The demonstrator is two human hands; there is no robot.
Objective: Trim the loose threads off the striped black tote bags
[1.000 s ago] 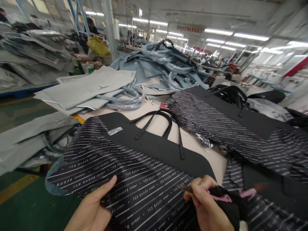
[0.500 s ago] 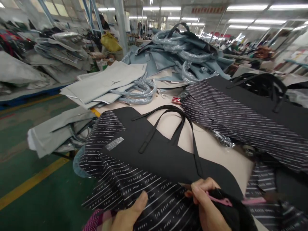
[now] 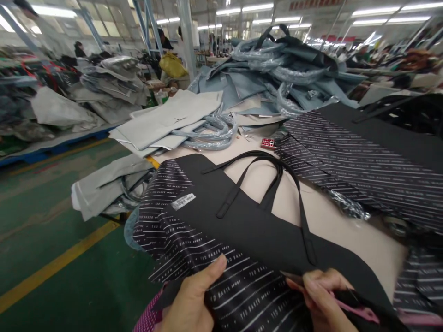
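Note:
A black tote bag panel (image 3: 242, 221) with two dark handles (image 3: 273, 159) lies across the table, its striped, lettered lining (image 3: 249, 288) hanging over the near edge. My left hand (image 3: 194, 293) grips the lining, thumb on top and fingers partly hidden beneath. My right hand (image 3: 327, 293) is closed around what look like small thread snips (image 3: 292, 277). Their pointed tip lies at the seam between the black panel and the lining. Something pink (image 3: 356, 310) shows behind my right fingers. A silvery label (image 3: 183, 201) is on the panel's left part.
Grey panels (image 3: 173, 117) and plastic-wrapped handles (image 3: 211, 133) lie at the table's far left. Blue-grey bag pieces (image 3: 235, 87) are heaped behind. More striped black pieces (image 3: 363, 157) lie on the right. A small red patterned object (image 3: 268, 143) sits mid-table. Bundled grey pieces (image 3: 107, 184) hang at the left.
The view has turned left, so everything appears shifted right. Both hands keep their grips, and the pointed tip stays near the seam between panel and lining.

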